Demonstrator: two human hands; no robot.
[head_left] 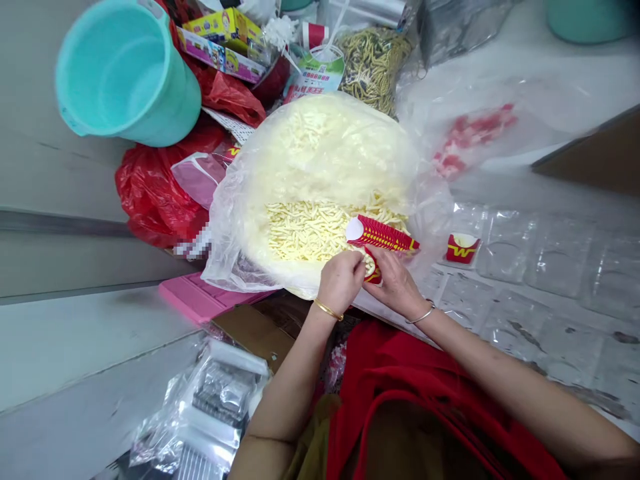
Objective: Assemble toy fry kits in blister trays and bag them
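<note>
My right hand [395,281] is wrapped round a small red-and-yellow fries carton [374,275], tilted with its mouth toward my left hand. My left hand [343,277] is closed, its fingertips pinched at that mouth, where pale yellow sticks show; the fingers partly hide them. Just beyond both hands, a stack of nested red fries cartons [383,235] rests on a heap of pale fry-shaped sticks [305,230]. The heap lies in a large clear plastic bag [235,200], folded open toward me.
Clear plastic trays [507,257] line the right side; one compartment holds a filled fries carton [462,249]. A turquoise bucket [185,100] stands at the left above a red plastic bag [155,193]. Behind are a bag of greenish-brown twisted pieces [375,63] and a bag with pink-red pieces [473,140].
</note>
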